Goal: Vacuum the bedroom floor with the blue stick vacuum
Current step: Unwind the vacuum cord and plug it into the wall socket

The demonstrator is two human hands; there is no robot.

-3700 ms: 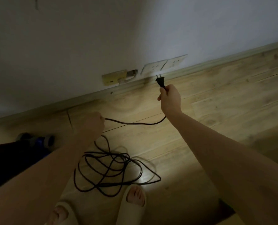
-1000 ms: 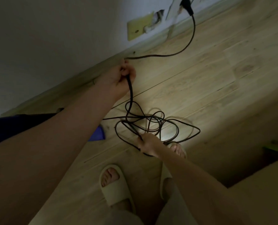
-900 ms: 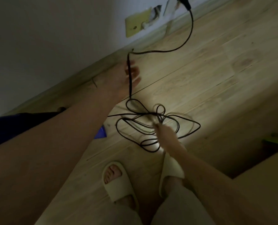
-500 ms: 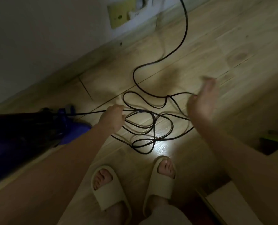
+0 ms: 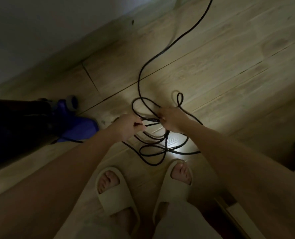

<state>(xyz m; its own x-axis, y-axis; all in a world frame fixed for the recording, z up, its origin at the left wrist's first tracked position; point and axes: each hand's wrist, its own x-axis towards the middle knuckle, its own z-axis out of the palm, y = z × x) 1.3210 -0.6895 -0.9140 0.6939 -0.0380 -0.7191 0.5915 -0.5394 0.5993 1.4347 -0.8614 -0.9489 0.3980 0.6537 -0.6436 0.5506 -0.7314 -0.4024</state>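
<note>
No vacuuming has begun, I judge: the left hand (image 5: pixel 126 125) and right hand (image 5: pixel 171 119), close together, each grip strands of the tangled black cord (image 5: pixel 153 142) looped on the floor (image 5: pixel 229 66), while the blue stick vacuum (image 5: pixel 74 125) lies just left of them.

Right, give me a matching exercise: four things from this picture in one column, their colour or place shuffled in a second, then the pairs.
Things:
1. cord
2. vacuum
3. slippers
4. wall

Descriptions:
A. blue, lying on the floor at the left
B. pale cream, on the feet at the bottom
C. black, looped on the wooden floor, held by the left hand and right hand
D. plain grey-white, along the top left above the skirting

Pairs: 1-C, 2-A, 3-B, 4-D
</note>
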